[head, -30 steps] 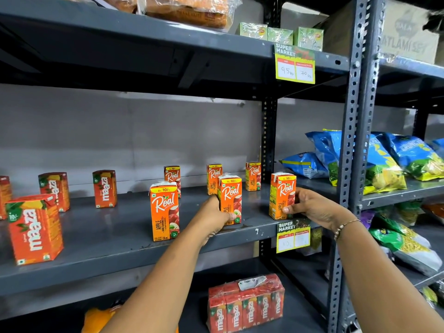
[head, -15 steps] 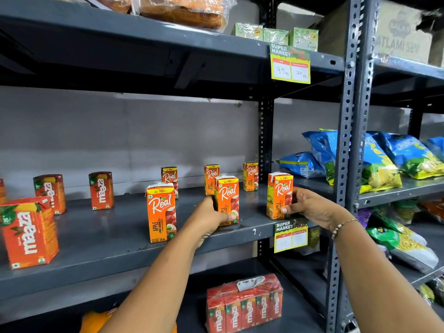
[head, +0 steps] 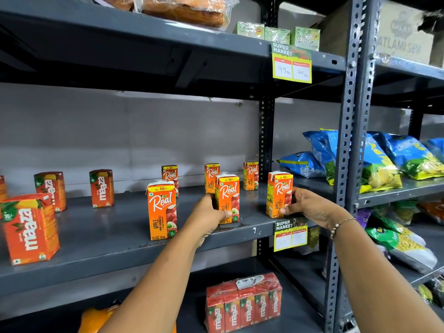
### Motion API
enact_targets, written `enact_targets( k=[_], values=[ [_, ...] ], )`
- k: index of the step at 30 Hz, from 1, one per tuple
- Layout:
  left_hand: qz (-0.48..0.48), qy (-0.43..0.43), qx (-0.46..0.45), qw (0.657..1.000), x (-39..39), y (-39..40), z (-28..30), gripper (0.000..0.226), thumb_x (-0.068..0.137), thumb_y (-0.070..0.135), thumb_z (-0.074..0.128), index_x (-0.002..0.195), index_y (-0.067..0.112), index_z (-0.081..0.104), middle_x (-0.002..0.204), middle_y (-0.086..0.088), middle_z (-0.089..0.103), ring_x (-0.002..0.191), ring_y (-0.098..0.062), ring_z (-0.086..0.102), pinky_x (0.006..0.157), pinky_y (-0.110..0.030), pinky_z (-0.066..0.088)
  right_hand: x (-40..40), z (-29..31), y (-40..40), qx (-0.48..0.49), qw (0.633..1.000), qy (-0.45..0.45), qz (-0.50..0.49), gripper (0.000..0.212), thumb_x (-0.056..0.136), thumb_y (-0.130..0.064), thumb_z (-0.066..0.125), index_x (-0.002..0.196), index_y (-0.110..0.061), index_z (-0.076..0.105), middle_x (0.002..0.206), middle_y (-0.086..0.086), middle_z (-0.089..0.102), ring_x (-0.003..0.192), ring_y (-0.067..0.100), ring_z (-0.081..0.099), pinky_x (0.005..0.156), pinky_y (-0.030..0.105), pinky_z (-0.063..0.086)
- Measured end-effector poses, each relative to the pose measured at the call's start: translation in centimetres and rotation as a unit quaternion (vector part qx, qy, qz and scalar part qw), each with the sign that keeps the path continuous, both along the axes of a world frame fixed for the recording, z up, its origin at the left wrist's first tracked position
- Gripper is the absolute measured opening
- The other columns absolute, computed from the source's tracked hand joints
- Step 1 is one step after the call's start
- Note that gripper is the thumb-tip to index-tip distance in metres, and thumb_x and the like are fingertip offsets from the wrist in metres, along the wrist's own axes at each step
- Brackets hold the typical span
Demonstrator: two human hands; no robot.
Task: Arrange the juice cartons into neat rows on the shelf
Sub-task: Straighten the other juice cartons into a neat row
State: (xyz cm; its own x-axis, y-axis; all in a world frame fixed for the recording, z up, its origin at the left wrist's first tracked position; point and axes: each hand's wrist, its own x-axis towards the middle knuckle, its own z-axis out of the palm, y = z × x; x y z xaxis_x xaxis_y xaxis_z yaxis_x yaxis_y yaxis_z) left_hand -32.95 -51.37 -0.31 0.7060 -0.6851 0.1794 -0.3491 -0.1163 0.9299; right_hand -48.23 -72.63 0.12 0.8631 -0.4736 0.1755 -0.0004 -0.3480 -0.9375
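Orange Real apple juice cartons stand upright on the grey middle shelf (head: 101,239). My left hand (head: 207,213) grips the middle front carton (head: 227,197) from its left side. My right hand (head: 310,206) holds the right front carton (head: 279,193) near the shelf's right end. A third front carton (head: 162,210) stands free to the left. Three more Real cartons (head: 250,175) line the back. Maaza cartons stand further left, a large one (head: 30,228) at the front and two (head: 101,187) behind.
A shrink-wrapped pack of Maaza cartons (head: 242,302) sits on the lower shelf. A perforated steel upright (head: 348,140) bounds the shelf on the right, with blue snack bags (head: 374,159) beyond. Yellow price tags (head: 291,63) hang from the shelf edges.
Both hands stay on the same two cartons. The view has shifted slightly; the cartons and hands show hardly any movement on the shelf.
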Motion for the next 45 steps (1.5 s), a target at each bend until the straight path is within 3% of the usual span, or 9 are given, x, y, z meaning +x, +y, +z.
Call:
enact_targets(
  k=[5,11,17,23,28,32,35,40,45],
  values=[
    [-0.006,-0.001,0.001,1.000,0.0,0.2,0.0,0.049,0.085,0.011,0.067,0.130,0.013,0.047,0.133,-0.007,0.058,0.120,-0.024,0.056,0.094,-0.035,0.041,-0.2,0.2,0.3,-0.008,1.000,0.007,0.002,0.035,0.075,0.010,0.067,0.101,-0.013,0.058,0.097,0.006,0.072,0.088,0.014,0.069,0.076,0.020,0.047],
    [-0.002,-0.004,0.001,1.000,0.0,0.1,-0.1,0.045,0.086,0.010,0.066,0.127,0.013,0.049,0.131,-0.008,0.060,0.118,-0.024,0.056,0.095,-0.037,0.042,-0.1,0.0,-0.1,-0.006,1.000,-0.003,0.003,0.037,0.074,0.011,0.068,0.101,-0.012,0.060,0.102,0.011,0.072,0.098,0.024,0.066,0.098,0.035,0.044],
    [-0.002,-0.009,0.000,1.000,0.0,0.2,-0.1,0.042,0.086,0.011,0.065,0.126,0.013,0.050,0.130,-0.007,0.060,0.113,-0.021,0.057,0.090,-0.033,0.040,-0.1,0.0,0.0,-0.009,1.000,-0.009,0.010,0.034,0.075,0.008,0.068,0.101,-0.011,0.059,0.097,0.007,0.073,0.092,0.019,0.068,0.093,0.031,0.047],
    [0.000,-0.011,-0.001,1.000,0.0,0.2,-0.1,0.043,0.086,0.012,0.066,0.126,0.014,0.050,0.130,-0.006,0.061,0.117,-0.024,0.057,0.096,-0.037,0.042,-0.2,0.0,0.0,0.000,1.000,-0.020,0.016,0.033,0.074,0.007,0.069,0.099,-0.012,0.061,0.095,0.006,0.074,0.089,0.018,0.069,0.091,0.031,0.048],
    [-0.002,-0.010,-0.001,1.000,0.1,0.1,-0.2,0.043,0.086,0.012,0.066,0.126,0.014,0.051,0.130,-0.007,0.060,0.116,-0.024,0.057,0.095,-0.036,0.042,-0.1,-0.1,-0.5,0.006,1.000,-0.010,0.026,0.056,0.053,-0.014,0.088,0.103,-0.013,0.062,0.099,0.007,0.075,0.095,0.020,0.070,0.094,0.034,0.048],
    [-0.007,-0.009,0.001,1.000,0.1,0.3,-0.2,0.043,0.086,0.013,0.067,0.126,0.014,0.050,0.131,-0.006,0.060,0.118,-0.024,0.056,0.095,-0.037,0.042,-0.1,-0.1,-0.5,0.005,1.000,-0.019,0.019,0.036,0.072,0.004,0.072,0.102,-0.013,0.060,0.098,0.007,0.074,0.098,0.024,0.067,0.096,0.035,0.046],
    [-0.012,-0.013,-0.004,1.000,0.0,0.3,-0.3,0.042,0.085,0.014,0.067,0.124,0.016,0.051,0.130,-0.006,0.061,0.116,-0.023,0.057,0.096,-0.037,0.043,-0.1,-0.1,-0.3,0.003,1.000,-0.017,0.019,0.035,0.072,0.003,0.071,0.102,-0.013,0.060,0.097,0.006,0.074,0.098,0.024,0.067,0.095,0.033,0.047],
    [-0.022,-0.020,-0.010,1.000,0.1,0.3,-0.6,0.034,0.083,0.015,0.070,0.110,0.023,0.052,0.126,-0.006,0.063,0.112,-0.022,0.060,0.101,-0.042,0.045,0.1,-0.1,-0.7,0.011,0.999,-0.004,0.033,0.071,0.042,-0.023,0.092,0.105,-0.013,0.060,0.098,0.006,0.076,0.094,0.020,0.071,0.095,0.034,0.047],
    [-0.030,-0.027,0.004,0.999,0.1,0.3,-0.5,0.039,0.084,0.017,0.069,0.119,0.019,0.052,0.129,-0.004,0.060,0.115,-0.022,0.058,0.102,-0.040,0.043,0.1,-0.2,-0.7,0.015,0.999,-0.016,0.027,0.040,0.071,0.004,0.071,0.105,-0.014,0.059,0.097,0.005,0.075,0.098,0.023,0.067,0.102,0.038,0.043]
  ],
)
